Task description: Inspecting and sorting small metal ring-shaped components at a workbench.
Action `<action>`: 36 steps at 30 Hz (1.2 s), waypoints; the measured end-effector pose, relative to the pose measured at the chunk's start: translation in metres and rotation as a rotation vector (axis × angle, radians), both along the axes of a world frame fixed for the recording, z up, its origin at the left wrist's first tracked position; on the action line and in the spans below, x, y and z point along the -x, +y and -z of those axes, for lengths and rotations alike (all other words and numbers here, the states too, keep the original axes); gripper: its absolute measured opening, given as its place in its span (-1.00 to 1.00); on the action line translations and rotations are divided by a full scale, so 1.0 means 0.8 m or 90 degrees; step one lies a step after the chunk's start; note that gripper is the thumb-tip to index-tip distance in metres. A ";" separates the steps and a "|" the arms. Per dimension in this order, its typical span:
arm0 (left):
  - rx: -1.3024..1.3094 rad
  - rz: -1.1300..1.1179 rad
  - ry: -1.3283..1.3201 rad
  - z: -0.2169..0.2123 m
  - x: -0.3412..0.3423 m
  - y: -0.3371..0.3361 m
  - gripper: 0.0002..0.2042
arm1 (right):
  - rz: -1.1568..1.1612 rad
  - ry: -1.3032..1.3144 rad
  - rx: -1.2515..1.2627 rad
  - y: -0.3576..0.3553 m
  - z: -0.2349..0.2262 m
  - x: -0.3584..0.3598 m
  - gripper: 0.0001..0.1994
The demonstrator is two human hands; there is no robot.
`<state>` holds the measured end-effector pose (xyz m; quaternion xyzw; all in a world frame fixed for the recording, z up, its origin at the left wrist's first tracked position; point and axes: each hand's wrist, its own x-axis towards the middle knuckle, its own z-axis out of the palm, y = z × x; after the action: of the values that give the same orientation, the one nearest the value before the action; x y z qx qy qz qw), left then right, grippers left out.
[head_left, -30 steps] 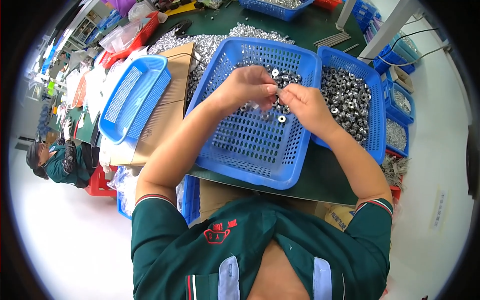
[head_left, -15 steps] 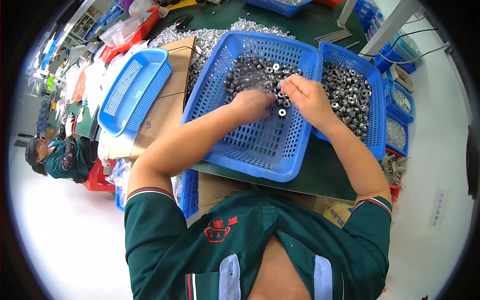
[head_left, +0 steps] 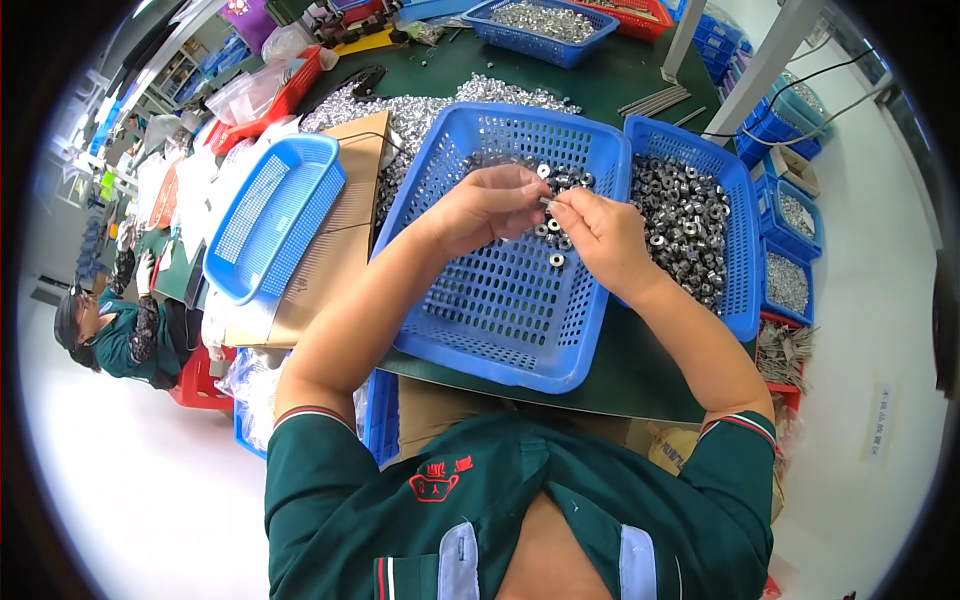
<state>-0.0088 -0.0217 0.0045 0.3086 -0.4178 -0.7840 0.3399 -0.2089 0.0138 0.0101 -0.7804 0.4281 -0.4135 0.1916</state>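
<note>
My left hand and my right hand meet fingertip to fingertip above a blue perforated plastic basket. Between the fingertips sits a small metal part; both hands pinch it. Below the hands several small silver ring-shaped metal parts lie loose on the basket floor. To the right, touching this basket, a second blue basket is heaped with the same silver parts.
An empty blue basket rests on a cardboard box at the left. A loose pile of silver parts covers the green table behind. More baskets stand at the back and right. Another person sits at far left.
My hands have risen and drawn together, fingertips now meeting over the middle basket. The view has shifted slightly.
</note>
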 end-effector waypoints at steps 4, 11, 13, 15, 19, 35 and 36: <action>0.036 0.006 0.009 0.002 -0.001 -0.002 -0.86 | -0.013 0.058 0.097 -0.001 0.000 -0.001 -0.85; -0.071 0.065 0.025 0.009 -0.006 -0.005 -0.87 | -0.023 0.234 0.343 0.001 -0.005 -0.002 -0.86; -0.109 0.096 0.044 0.007 -0.006 -0.004 -0.85 | -0.009 0.250 0.380 0.004 -0.006 -0.004 -0.84; -0.097 0.060 0.031 0.003 -0.002 -0.002 -0.87 | -0.007 0.212 0.326 0.001 -0.001 -0.004 -0.83; 0.046 -0.028 -0.045 0.003 0.007 0.002 -0.86 | -0.004 0.081 0.087 -0.001 0.002 -0.003 -0.79; 0.552 0.089 -0.575 0.060 0.045 0.016 -0.75 | -0.026 -0.124 -0.171 -0.012 0.000 0.002 -0.70; 0.636 0.099 -0.665 0.064 0.050 0.022 -0.73 | -0.032 -0.119 -0.136 -0.013 0.001 0.003 -0.71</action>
<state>-0.0487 -0.0038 -0.0463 0.4201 -0.8546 -0.2714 0.1397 -0.2109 0.0037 0.0093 -0.7240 0.4304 -0.4315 0.3230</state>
